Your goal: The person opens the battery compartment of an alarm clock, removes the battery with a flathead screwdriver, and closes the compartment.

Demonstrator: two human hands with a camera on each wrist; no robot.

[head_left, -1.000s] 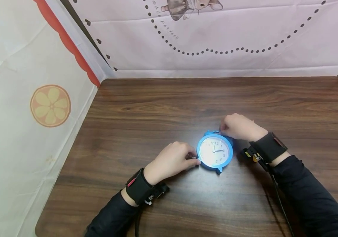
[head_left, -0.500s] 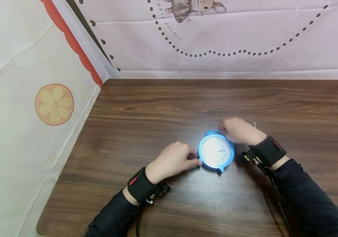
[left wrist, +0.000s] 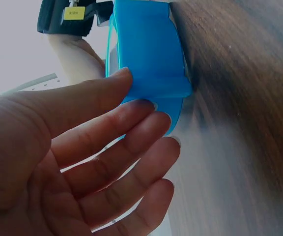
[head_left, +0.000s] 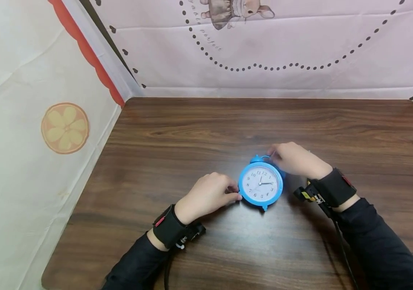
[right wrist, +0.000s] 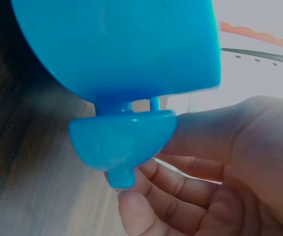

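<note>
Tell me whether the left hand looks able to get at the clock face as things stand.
Probably yes: the left hand is at the left side of the blue rim, and nothing covers the clock face. The right hand is at the upper right, off the face.

Head view bright and sharp, pale glare lay on the wood-grain tabletop (head_left: pixel 264 241) between the left hand (head_left: pixel 208 197) and right hand (head_left: pixel 297 159), soft shadows fell beneath both, wrist views were dimmer, bluish, softly blurred, whites washed out
</note>
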